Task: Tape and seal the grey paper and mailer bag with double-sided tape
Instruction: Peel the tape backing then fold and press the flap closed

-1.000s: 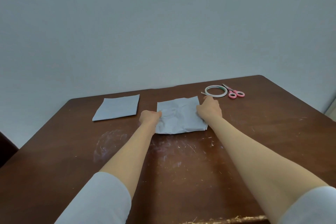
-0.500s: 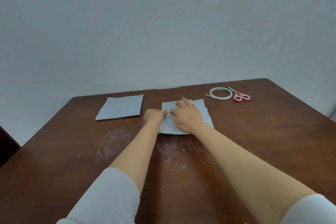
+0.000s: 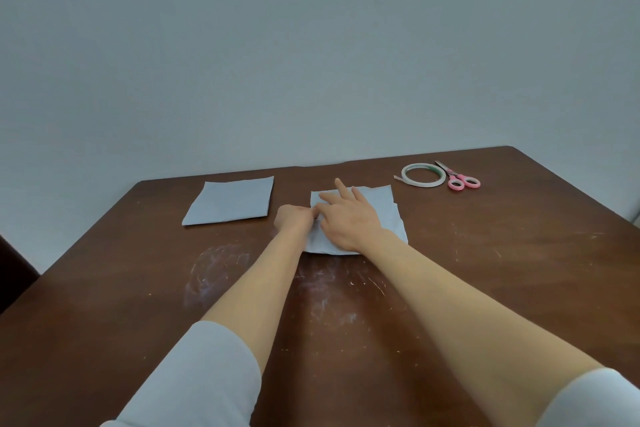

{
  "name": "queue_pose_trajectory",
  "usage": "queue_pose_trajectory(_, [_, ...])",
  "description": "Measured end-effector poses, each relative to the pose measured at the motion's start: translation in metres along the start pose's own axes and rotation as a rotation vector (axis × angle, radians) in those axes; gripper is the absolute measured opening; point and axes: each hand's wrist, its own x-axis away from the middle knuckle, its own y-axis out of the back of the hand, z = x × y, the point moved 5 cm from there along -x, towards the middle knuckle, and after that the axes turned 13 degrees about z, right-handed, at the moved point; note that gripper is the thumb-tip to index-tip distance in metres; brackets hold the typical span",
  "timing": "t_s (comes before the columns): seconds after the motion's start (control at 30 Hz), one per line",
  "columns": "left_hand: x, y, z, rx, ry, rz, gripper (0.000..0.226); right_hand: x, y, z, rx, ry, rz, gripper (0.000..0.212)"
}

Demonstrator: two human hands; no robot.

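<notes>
On the dark brown wooden surface (image 3: 485, 288), a crumpled grey sheet (image 3: 388, 215), paper or mailer bag, I cannot tell which, lies near the middle of the far edge. The right hand (image 3: 349, 222) lies flat on it, palm down, fingers spread and pointing toward the far edge, so its grip is open and simply pressing. The left hand (image 3: 294, 218) is curled at the sheet's left edge, touching the right hand; its grip looks closed, pinching that edge, though the fingertips are hidden behind the knuckles.

A second, smoother grey sheet (image 3: 230, 199) lies flat toward the far left corner, apart from the first. Toward the far right corner a roll of double-sided tape (image 3: 423, 175) lies flat with a short free end sticking out to its left. Pink-handled scissors (image 3: 460, 178) rest just beside the roll on its right, blades pointing to the far edge. Pale scuffs mark the wood between the forearms. Both arms wear light sleeves (image 3: 194, 378) pushed above the elbows.
</notes>
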Motion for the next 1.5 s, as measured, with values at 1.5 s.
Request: queue_pose_trajectory(1.5, [0.007, 0.004, 0.004, -0.011, -0.024, -0.073, 0.039, 0.036, -0.007, -0.099, -0.769, -0.553, -0.124, 0.048])
